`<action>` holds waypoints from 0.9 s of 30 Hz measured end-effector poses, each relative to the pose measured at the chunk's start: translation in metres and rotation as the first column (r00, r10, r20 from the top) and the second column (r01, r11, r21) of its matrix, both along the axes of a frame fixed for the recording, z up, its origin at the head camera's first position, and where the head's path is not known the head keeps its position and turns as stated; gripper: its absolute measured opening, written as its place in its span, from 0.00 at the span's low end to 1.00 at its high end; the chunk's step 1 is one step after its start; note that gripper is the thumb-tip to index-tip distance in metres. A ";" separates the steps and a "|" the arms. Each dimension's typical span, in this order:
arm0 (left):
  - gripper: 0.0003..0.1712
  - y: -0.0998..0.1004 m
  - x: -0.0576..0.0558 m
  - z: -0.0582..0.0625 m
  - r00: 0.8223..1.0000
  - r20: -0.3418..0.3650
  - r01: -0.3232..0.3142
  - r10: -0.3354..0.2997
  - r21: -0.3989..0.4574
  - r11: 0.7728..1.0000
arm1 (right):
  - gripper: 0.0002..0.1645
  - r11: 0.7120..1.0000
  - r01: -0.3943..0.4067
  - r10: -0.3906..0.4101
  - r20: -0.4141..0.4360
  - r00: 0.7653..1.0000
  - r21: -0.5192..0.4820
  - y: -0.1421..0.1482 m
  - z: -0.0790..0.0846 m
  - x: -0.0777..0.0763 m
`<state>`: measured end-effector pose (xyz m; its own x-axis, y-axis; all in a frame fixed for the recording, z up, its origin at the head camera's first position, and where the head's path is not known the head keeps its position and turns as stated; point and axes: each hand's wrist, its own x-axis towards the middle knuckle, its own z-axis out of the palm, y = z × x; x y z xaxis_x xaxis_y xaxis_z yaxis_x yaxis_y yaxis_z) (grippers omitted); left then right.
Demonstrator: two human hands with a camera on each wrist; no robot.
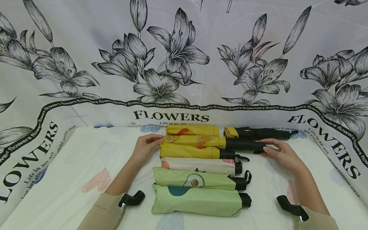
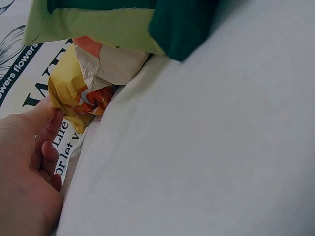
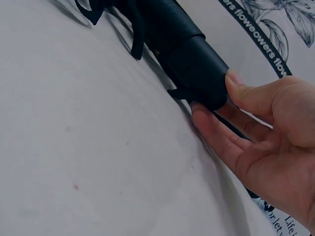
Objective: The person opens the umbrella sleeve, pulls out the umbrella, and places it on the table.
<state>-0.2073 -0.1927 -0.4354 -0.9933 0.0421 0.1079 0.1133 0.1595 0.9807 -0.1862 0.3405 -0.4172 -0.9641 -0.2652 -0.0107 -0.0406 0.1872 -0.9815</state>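
Observation:
A yellow umbrella sleeve (image 1: pixel 184 140) with orange-slice prints lies across the row, a black folded umbrella (image 1: pixel 242 145) sticking out of its right end. At its left end my left hand (image 1: pixel 148 145) pinches the yellow fabric between thumb and fingers. My right hand (image 1: pixel 283 155) grips the umbrella's black handle end (image 3: pixel 206 73) with the thumb on one side and fingers on the other. Just behind lie another yellow sleeve (image 1: pixel 192 130) and, to its right, a black-and-yellow folded umbrella (image 1: pixel 256 133). In front is a yellow sleeved umbrella (image 1: pixel 189 152) with a black handle.
Nearer me lie a cream umbrella (image 1: pixel 198 164), a green avocado-print umbrella (image 1: pixel 172 177) and a larger green umbrella (image 1: pixel 210 201), handles to the right. They rest on a white heart-print cloth (image 1: pixel 57 198). A flower-print curtain (image 1: pixel 212 86) stands behind.

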 end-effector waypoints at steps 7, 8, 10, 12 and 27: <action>0.10 0.000 0.000 -0.002 0.999 -0.036 0.003 -0.003 0.003 1.000 | 0.21 1.000 0.024 -0.024 -0.016 1.000 0.001 0.016 -0.001 0.004; 0.10 0.000 -0.001 -0.003 0.999 -0.040 0.005 -0.004 0.006 1.000 | 0.21 1.000 0.026 -0.026 -0.015 1.000 -0.017 0.020 -0.001 0.005; 0.09 -0.001 -0.001 -0.004 0.999 -0.046 0.009 -0.009 0.010 1.000 | 0.23 0.998 0.025 -0.026 -0.012 1.000 -0.056 0.028 -0.003 0.007; 0.10 -0.001 -0.001 -0.005 0.999 -0.040 0.010 -0.009 0.020 1.000 | 0.24 0.995 0.021 -0.022 -0.008 1.000 -0.101 0.035 -0.005 0.008; 0.13 -0.001 -0.001 -0.002 1.000 -0.010 0.014 -0.014 0.001 1.000 | 0.27 0.966 0.005 -0.009 -0.018 1.000 -0.260 0.061 -0.011 0.013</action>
<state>-0.2085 -0.1934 -0.4377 -0.9915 0.0554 0.1177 0.1251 0.1568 0.9797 -0.1732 0.4013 -0.4281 -0.9654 -0.2497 0.0758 -0.0589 -0.0743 -0.9955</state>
